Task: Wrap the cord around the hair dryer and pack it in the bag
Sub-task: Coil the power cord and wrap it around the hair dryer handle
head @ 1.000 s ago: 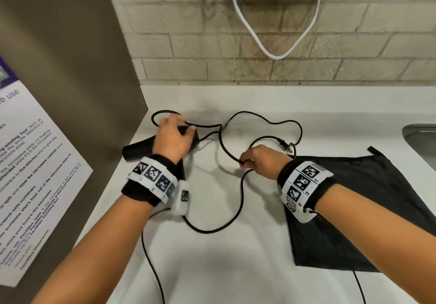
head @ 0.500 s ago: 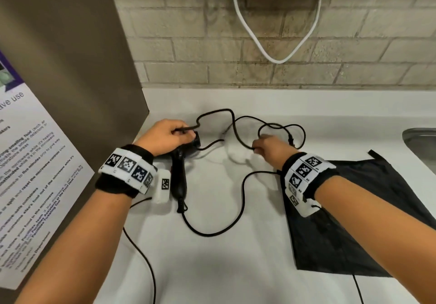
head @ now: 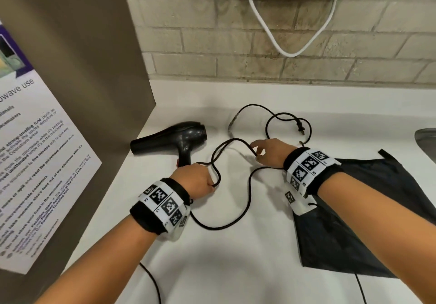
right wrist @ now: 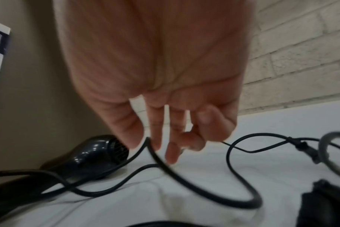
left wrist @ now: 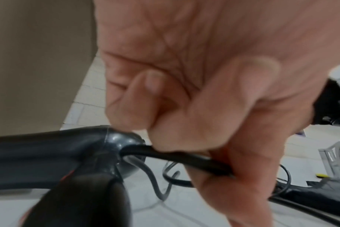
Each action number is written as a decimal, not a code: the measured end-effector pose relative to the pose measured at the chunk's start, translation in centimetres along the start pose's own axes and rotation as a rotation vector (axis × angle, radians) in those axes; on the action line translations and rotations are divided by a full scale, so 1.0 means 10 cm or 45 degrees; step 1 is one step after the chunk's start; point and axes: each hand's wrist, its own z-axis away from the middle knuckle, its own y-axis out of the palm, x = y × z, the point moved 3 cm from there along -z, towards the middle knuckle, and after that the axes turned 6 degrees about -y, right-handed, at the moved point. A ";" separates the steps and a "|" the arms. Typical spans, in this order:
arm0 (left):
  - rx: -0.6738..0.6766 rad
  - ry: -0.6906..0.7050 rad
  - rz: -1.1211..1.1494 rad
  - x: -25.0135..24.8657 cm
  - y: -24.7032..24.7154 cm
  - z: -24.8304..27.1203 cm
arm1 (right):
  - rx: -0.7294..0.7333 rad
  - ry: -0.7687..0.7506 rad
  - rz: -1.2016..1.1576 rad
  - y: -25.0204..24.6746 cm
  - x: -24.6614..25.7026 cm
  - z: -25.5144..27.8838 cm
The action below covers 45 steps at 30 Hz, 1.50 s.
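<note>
The black hair dryer (head: 169, 138) lies on the white counter (head: 236, 268), nozzle pointing left at the brown panel, handle toward me. My left hand (head: 212, 183) is at the handle's end and pinches the black cord (head: 247, 197) between thumb and curled fingers; the left wrist view shows that grip on the cord (left wrist: 184, 158) beside the dryer (left wrist: 49, 153). My right hand (head: 258, 157) holds a raised loop of cord between thumb and fingers (right wrist: 130, 132). The rest of the cord lies in loose loops, with the plug (head: 299, 130) behind my right hand. The black bag (head: 365, 209) lies flat under my right forearm.
A brown side panel with a printed notice (head: 35, 162) closes off the left. A brick wall with a hanging white cable (head: 290, 53) runs along the back. A metal sink's rim (head: 427, 143) shows at the right edge. Thin black wrist-camera wires (head: 153, 284) trail near me.
My left hand has left the dryer's body and come back to the handle's end, gripping the cord there. The dryer now lies uncovered. My right hand lifted a cord loop.
</note>
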 end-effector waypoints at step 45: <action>-0.218 0.111 -0.336 0.32 0.16 0.12 | -0.246 -0.478 0.052 -0.23 0.35 0.45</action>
